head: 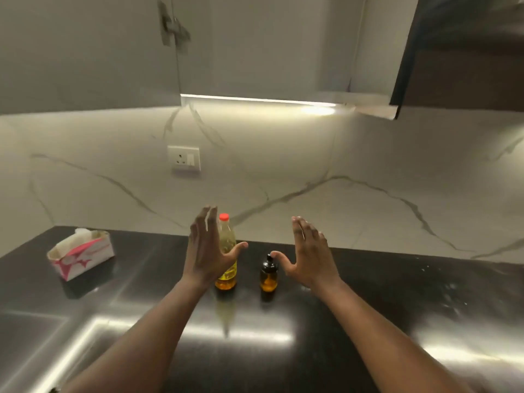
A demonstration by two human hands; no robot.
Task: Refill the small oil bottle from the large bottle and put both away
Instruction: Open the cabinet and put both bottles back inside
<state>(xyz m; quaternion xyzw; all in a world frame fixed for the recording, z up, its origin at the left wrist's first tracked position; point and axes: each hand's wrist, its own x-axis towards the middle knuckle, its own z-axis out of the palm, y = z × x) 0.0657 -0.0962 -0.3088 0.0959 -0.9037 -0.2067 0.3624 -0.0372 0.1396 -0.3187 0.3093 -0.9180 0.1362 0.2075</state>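
Standing beside right grip [309,259]: small bottle [268,275]

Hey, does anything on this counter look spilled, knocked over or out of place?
Nothing tipped: large bottle and small bottle stand upright, capped. Only pale specks on the counter at right look odd; unclear what they are.

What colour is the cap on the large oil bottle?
Red, on the large bottle; its cap shows clearly in the head view.

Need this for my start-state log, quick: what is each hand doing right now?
Left hand: open, fingers straight, holding nothing, by the large bottle.
Right hand: open, fingers straight, holding nothing, by the small bottle.
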